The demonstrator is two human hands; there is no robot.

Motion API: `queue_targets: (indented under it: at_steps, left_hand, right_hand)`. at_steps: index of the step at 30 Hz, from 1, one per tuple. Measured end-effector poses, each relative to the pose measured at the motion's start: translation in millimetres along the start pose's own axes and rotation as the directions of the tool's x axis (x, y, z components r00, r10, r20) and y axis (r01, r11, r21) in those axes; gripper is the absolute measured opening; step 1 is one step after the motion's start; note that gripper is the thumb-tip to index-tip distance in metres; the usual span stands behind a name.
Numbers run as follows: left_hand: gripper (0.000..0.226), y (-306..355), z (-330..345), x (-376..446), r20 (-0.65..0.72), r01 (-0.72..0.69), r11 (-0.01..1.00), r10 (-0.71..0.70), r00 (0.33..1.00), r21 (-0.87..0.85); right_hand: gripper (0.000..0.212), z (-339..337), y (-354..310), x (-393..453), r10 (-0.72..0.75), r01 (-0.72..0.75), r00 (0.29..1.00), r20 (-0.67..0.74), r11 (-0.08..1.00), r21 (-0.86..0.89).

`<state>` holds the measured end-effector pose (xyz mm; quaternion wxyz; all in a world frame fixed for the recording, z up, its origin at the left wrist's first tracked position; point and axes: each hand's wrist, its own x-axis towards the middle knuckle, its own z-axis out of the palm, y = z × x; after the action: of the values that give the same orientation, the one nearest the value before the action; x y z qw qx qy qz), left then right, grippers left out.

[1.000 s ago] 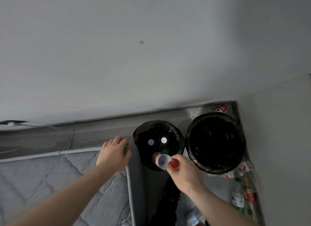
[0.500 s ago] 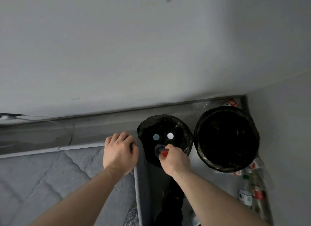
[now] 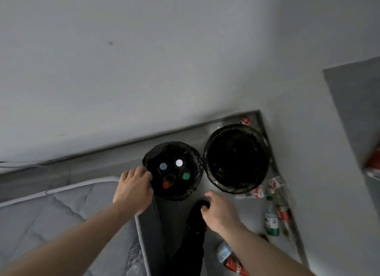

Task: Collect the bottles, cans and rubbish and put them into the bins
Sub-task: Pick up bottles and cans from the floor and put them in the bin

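**Bottle in left bin; right hand empty above floor**

We recorded two black-lined bins in the far corner of the room: a smaller left bin [image 3: 193,190] and a larger right bin [image 3: 214,177], standing just beside each other. Inside the left bin we saw four bottle caps facing up: blue, white, green, and the red-capped bottle [image 3: 166,185] nearest us. Our left hand [image 3: 132,190] lay with fingers curled over the mattress corner [image 3: 67,212], at the left bin's rim. Our right hand [image 3: 221,211] hung over the floor near the bins, fingers loosely curled, holding nothing. More rubbish lay on the floor at right: a green-labelled bottle [image 3: 271,221], a red-labelled bottle [image 3: 231,260] near us, and cartons [image 3: 275,182] beside the right bin.
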<state>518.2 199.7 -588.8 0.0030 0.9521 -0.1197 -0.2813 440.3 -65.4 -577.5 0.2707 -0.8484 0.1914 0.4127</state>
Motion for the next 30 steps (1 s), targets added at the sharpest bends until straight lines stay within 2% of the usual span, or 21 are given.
queue_targets:
  at_steps: [3,6,9,13,18,23,30]
  left_hand:
    - [0.038,61,-3,-13,0.046,-0.106,0.994,0.107,0.993,-0.014]
    - [0.039,130,1,-27,0.138,-0.189,0.982,0.189,0.972,-0.011]
    - [0.039,199,8,-43,0.195,-0.262,0.965,0.256,0.947,0.003]
    - [0.036,279,24,-73,0.244,-0.304,0.953,0.293,0.925,0.011]
    - [0.042,350,38,-132,0.263,-0.343,0.938,0.318,0.911,0.057]
    - [0.047,407,18,-197,0.259,-0.355,0.932,0.326,0.909,0.074]
    - [0.049,476,-77,-265,0.189,-0.458,0.889,0.449,0.873,0.002]
  right_hand:
    - [0.052,-11,52,-32,0.048,-0.047,0.998,0.036,0.999,-0.018]
    - [0.047,-18,110,-67,0.115,-0.115,0.993,0.014,0.993,-0.003]
    - [0.049,-15,170,-107,0.204,-0.201,0.979,-0.024,0.976,0.089]
    - [0.041,2,247,-156,0.285,-0.265,0.955,-0.077,0.943,0.204]
    - [0.060,26,330,-223,0.335,-0.312,0.939,-0.078,0.925,0.216]
    - [0.060,13,378,-295,0.350,-0.311,0.929,-0.123,0.915,0.256]
    - [0.055,-61,392,-401,0.407,-0.306,0.877,-0.257,0.883,0.355]
